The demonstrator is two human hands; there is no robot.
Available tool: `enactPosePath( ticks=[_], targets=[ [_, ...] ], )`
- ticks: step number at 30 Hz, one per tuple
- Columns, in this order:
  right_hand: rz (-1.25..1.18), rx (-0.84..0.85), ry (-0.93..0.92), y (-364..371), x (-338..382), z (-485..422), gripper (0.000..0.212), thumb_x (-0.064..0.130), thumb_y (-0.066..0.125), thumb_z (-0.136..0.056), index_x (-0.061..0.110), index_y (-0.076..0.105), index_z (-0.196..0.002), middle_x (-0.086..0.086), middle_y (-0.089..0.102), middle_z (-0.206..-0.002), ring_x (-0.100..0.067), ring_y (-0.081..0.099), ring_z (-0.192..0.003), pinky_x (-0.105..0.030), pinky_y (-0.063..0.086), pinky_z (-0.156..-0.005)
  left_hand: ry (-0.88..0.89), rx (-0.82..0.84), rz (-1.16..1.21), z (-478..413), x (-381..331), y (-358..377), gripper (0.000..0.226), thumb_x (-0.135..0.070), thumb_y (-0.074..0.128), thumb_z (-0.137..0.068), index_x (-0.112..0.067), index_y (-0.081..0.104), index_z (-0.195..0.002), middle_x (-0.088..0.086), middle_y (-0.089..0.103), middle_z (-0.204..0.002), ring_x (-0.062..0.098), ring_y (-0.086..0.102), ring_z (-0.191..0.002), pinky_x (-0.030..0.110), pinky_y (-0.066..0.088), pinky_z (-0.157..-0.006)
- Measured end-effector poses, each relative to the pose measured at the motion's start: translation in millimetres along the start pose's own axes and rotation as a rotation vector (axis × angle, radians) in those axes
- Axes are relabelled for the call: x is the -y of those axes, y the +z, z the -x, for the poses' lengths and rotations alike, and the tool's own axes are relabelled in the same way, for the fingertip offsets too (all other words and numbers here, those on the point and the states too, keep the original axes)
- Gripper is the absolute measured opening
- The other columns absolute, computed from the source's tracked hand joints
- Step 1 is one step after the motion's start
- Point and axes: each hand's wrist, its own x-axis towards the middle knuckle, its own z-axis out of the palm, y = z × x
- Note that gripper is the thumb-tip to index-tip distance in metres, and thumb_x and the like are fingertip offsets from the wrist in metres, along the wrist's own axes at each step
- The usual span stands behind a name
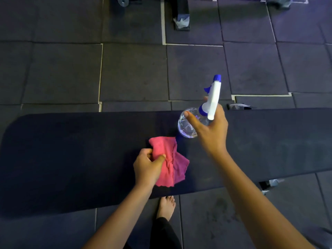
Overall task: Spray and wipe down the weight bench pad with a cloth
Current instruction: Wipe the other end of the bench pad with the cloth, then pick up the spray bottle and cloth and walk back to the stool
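Observation:
A long dark bench pad (71,155) runs across the view from left to right. My left hand (147,168) pinches a crumpled pink cloth (168,159) that lies on the middle of the pad. My right hand (210,128) grips a clear spray bottle (188,124) by its neck, just above the pad and to the right of the cloth. The bottle's white and blue spray head (214,97) points away from me, and its round clear body tilts down to the left. My fingers hide part of the neck.
Dark rubber floor tiles (134,72) with pale seams surround the bench. A bare foot (166,206) stands under the pad's near edge. Black equipment legs with wrapped ends (181,20) and a metal disc (123,0) stand at the far side. A bench foot (239,106) shows behind the pad.

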Motion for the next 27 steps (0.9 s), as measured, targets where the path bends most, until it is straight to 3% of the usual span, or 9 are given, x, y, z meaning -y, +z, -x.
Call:
enactPosePath(
  ticks=[3,6,10,13,16,18,20,22,27],
  targets=[
    [-0.083,0.015,0.056,-2.0,3.7,-6.9,0.020,0.019,0.077,-0.083,0.010,0.063,-0.094,0.003,0.065,-0.082,-0.010,0.060,-0.075,-0.025,0.051,-0.071,0.055,0.031,0.040,-5.7,3.5,-1.1,0.016,-0.017,0.072,-0.082,-0.015,0.062,-0.094,0.004,0.066,-0.089,0.025,0.064,-0.086,0.034,0.049,-0.073],
    [-0.138,-0.059,0.122,-12.4,-0.5,-4.3,0.016,0.017,0.077,-0.082,0.009,0.067,-0.092,-0.002,0.070,-0.084,-0.011,0.064,-0.077,-0.032,0.055,-0.074,0.166,-0.056,0.070,-11.1,2.0,-5.9,0.013,-0.015,0.069,-0.084,-0.016,0.060,-0.092,0.003,0.065,-0.089,0.026,0.062,-0.085,0.034,0.048,-0.073],
    [-0.202,-0.277,0.118,-44.1,-2.9,3.4,0.020,0.017,0.078,-0.082,0.007,0.071,-0.097,0.000,0.072,-0.086,-0.006,0.067,-0.079,-0.025,0.054,-0.076,0.422,-0.171,0.035,-30.3,-21.5,-7.4,0.014,-0.011,0.066,-0.085,-0.014,0.058,-0.095,0.006,0.061,-0.096,0.021,0.057,-0.088,0.030,0.043,-0.077],
    [-0.175,-0.386,0.067,-73.8,-3.7,8.2,0.028,0.019,0.077,-0.083,0.000,0.070,-0.102,-0.009,0.072,-0.091,-0.008,0.068,-0.082,-0.020,0.052,-0.077,0.539,-0.194,0.011,-47.4,-46.5,6.1,0.014,-0.002,0.064,-0.083,-0.006,0.057,-0.095,0.007,0.062,-0.111,0.018,0.057,-0.096,0.022,0.042,-0.080],
    [-0.138,-0.444,0.034,-101.9,-8.7,9.7,0.034,0.025,0.076,-0.084,-0.002,0.069,-0.103,-0.013,0.072,-0.094,-0.015,0.069,-0.085,-0.025,0.053,-0.079,0.537,-0.114,-0.089,-46.7,-66.4,36.5,0.009,-0.008,0.060,-0.088,-0.007,0.053,-0.094,0.009,0.068,-0.096,0.036,0.061,-0.088,0.034,0.044,-0.081],
    [-0.139,-0.464,0.035,-114.4,-12.8,9.1,0.036,0.027,0.076,-0.084,-0.003,0.069,-0.102,-0.015,0.071,-0.095,-0.019,0.068,-0.086,-0.031,0.055,-0.081,0.627,-0.047,-0.332,-39.8,-65.0,61.9,0.014,-0.007,0.059,-0.088,-0.007,0.057,-0.102,0.014,0.070,-0.097,0.041,0.061,-0.091,0.052,0.037,-0.104],
    [-0.125,-0.472,0.051,-123.3,-16.8,7.8,0.035,0.026,0.075,-0.085,-0.003,0.069,-0.102,-0.014,0.071,-0.096,-0.019,0.069,-0.086,-0.034,0.056,-0.083,0.723,0.036,-0.580,-29.7,-54.0,87.1,0.039,0.002,0.056,-0.086,-0.002,0.055,-0.125,0.024,0.061,-0.125,0.041,0.054,-0.119,0.047,0.017,-0.118],
    [-0.112,-0.462,0.068,-127.4,-20.4,8.7,0.032,0.025,0.075,-0.086,-0.001,0.069,-0.103,-0.013,0.072,-0.096,-0.020,0.070,-0.089,-0.033,0.056,-0.084,0.738,0.068,-0.636,-24.5,-45.9,99.6,0.051,0.007,0.052,-0.086,-0.001,0.046,-0.136,0.024,0.051,-0.138,0.040,0.042,-0.133,0.039,0.013,-0.118],
    [-0.119,-0.416,0.126,-122.7,-25.1,18.4,0.028,0.024,0.075,-0.085,0.004,0.070,-0.104,-0.008,0.073,-0.097,-0.017,0.070,-0.090,-0.031,0.056,-0.081,0.778,0.161,-0.689,-19.5,-46.4,94.3,0.040,0.007,0.053,-0.087,-0.002,0.054,-0.126,0.018,0.062,-0.126,0.038,0.054,-0.121,0.034,0.024,-0.115]
  ],
)
